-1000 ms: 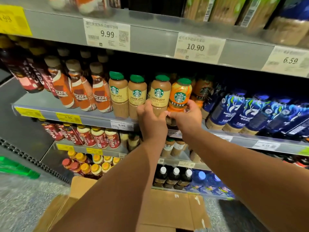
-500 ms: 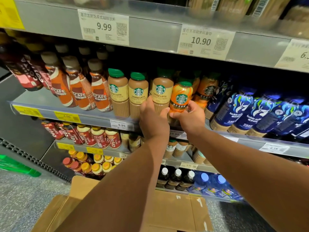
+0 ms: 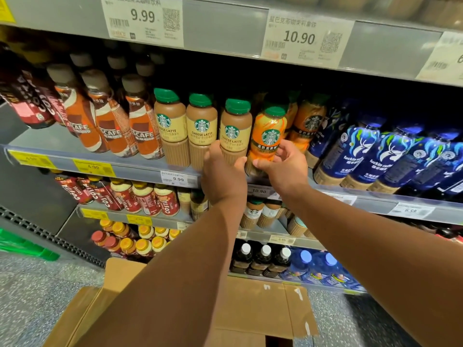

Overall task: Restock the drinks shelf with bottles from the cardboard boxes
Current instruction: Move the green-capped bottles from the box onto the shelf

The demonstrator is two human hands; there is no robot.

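The left hand (image 3: 223, 176) curls round the base of a green-capped Starbucks latte bottle (image 3: 234, 131) marked CHEESE LATTE, the last of 3 alike along the front of the middle shelf (image 3: 140, 169). At its 3 o'clock, the right hand (image 3: 284, 166) grips an orange bottle (image 3: 269, 131) with the Starbucks logo at the shelf edge. Price tags at 12 o'clock read 9.99 (image 3: 142, 17) and 10.90 (image 3: 299, 37). Brown bottles (image 3: 140, 131) lettered SCAFE stand at 9 o'clock, blue bottles (image 3: 355, 151) marked luckin at 3 o'clock. A cardboard box (image 3: 253, 304) lies at 6 o'clock, partly hidden by both forearms.
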